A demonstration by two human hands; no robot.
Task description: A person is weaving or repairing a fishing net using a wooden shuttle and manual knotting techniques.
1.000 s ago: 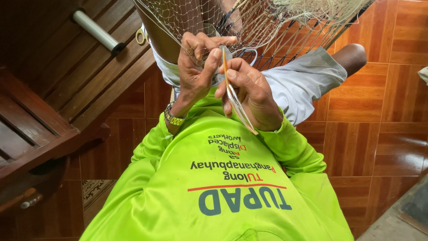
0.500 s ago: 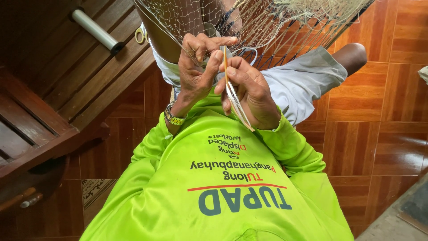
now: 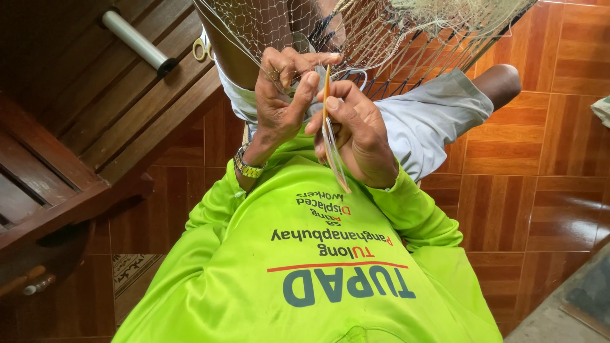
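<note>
A pale fishing net [image 3: 381,38] hangs stretched in front of me across the top of the view. My left hand [image 3: 283,95] pinches the net's mesh between thumb and fingers, a metal watch on its wrist. My right hand [image 3: 359,130] grips a thin, flat netting needle [image 3: 330,136] wound with clear line; the needle stands nearly upright, its tip up at the mesh next to my left thumb. Both hands touch each other just above my bright green long-sleeved shirt.
My knee in grey shorts [image 3: 438,121] juts to the right over a glossy brown wood-pattern tile floor [image 3: 553,165]. Dark wooden bench slats [image 3: 57,165] fill the left side, with a white tube [image 3: 136,41] lying on them. Scissors [image 3: 202,47] hang near the net's left edge.
Almost nothing differs; my right hand has shifted the needle very slightly while my left hand keeps its pinch on the mesh.
</note>
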